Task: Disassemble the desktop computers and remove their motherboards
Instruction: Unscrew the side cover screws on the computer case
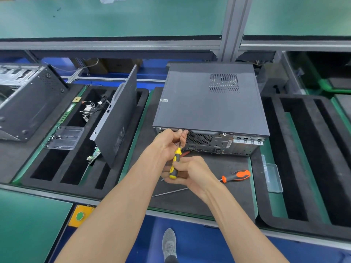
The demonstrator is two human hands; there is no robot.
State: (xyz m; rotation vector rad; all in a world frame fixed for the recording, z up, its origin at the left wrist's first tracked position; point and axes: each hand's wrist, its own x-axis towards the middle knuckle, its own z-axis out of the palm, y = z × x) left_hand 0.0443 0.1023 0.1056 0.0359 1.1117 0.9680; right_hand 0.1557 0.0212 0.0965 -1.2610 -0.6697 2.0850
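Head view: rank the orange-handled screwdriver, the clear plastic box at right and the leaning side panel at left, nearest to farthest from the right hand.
1. Orange-handled screwdriver, just right of the right hand.
2. Leaning side panel, left.
3. Clear plastic box, far right; close to the panel's rank.

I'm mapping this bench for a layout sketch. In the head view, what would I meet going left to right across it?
Open chassis → clear parts tray → leaning side panel → yellow screwdriver → orange screwdriver → clear box → slotted foam tray.

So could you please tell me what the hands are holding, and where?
Right hand grips the yellow screwdriver by its handle; left hand pinches its shaft near the tip.
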